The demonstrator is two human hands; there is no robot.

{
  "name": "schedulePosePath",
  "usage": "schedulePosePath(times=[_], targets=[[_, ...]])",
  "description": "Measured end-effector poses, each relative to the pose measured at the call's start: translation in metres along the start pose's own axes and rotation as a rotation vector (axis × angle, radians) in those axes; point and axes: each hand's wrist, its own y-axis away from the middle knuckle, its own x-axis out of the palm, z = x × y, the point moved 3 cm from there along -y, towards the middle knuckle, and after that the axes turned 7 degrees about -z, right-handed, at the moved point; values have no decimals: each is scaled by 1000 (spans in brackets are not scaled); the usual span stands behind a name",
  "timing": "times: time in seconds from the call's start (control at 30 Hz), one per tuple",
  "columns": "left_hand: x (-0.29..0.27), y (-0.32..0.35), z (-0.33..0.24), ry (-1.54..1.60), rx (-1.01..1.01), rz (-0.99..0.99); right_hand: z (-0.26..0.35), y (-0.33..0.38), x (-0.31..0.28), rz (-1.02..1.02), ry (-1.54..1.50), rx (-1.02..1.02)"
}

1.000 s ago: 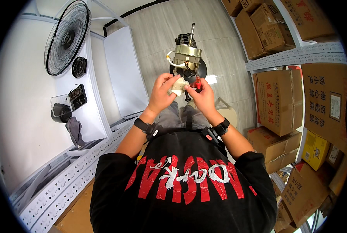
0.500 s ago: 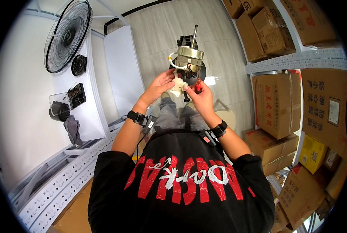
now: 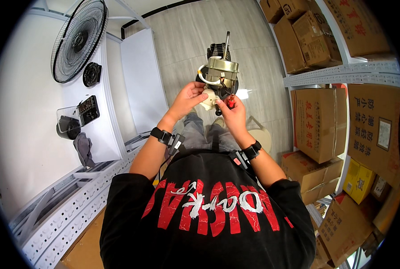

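Observation:
A fan motor (image 3: 223, 67) with a metal casing and a long shaft pointing up and away stands ahead of me. Just below it is a cream plastic housing (image 3: 208, 101), pinched at its left side between the thumb and fingers of my left hand (image 3: 187, 99). My right hand (image 3: 234, 114) is closed around a red-handled screwdriver (image 3: 231, 102), its shank directed at the motor's underside. The right thumb also touches the housing's right edge. A white cable (image 3: 202, 75) loops from the motor's left. A black knob-like stem shows between the hands.
On the white shelf at left are a round fan guard (image 3: 79, 41), a black round part (image 3: 91, 74), an open case of small bits (image 3: 88, 110) and a grey cloth (image 3: 84, 149). Racks at right hold cardboard boxes (image 3: 318, 123). A round stool (image 3: 260, 138) stands near my legs.
The motor has shifted slightly right and toward me. The cream housing has turned and sits closer under the motor, with both hands still on it.

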Motion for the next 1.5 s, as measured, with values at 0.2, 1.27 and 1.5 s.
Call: schedulePosePath(times=[0.2,1.27,1.5], targets=[[1,-5,-3,-38,-60,-55,-4,-8,2,39,-85,87],[-11,-5,-1,207,-241,-2,24,-39,-33,175,-98,73],[-5,-1,1,317,-182,-108,23,-39,-32,189,-40,16]])
